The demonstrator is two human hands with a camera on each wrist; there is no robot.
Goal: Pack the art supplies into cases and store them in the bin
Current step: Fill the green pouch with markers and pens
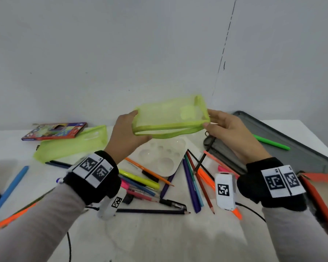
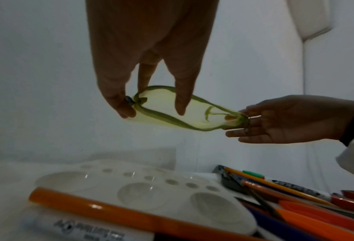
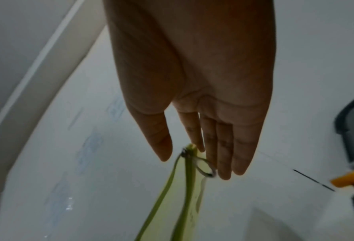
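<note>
Fingers of left hand [image 1: 124,132] and right hand [image 1: 228,130] pinching open green mesh pouch [image 1: 170,118] ends, contents unclear

The person wears light grey long sleeves [image 1: 51,214]. Thick black fabric wristbands [image 1: 95,184] wrap both wrists, each carrying white rectangular tags printed with black square marker codes [image 1: 281,181]. A small white camera housing [image 1: 225,191] hangs under each band.

pouch [image 1: 169,118] – sheer green mesh cloth; palette [image 1: 159,157] – glossy white plastic
</note>
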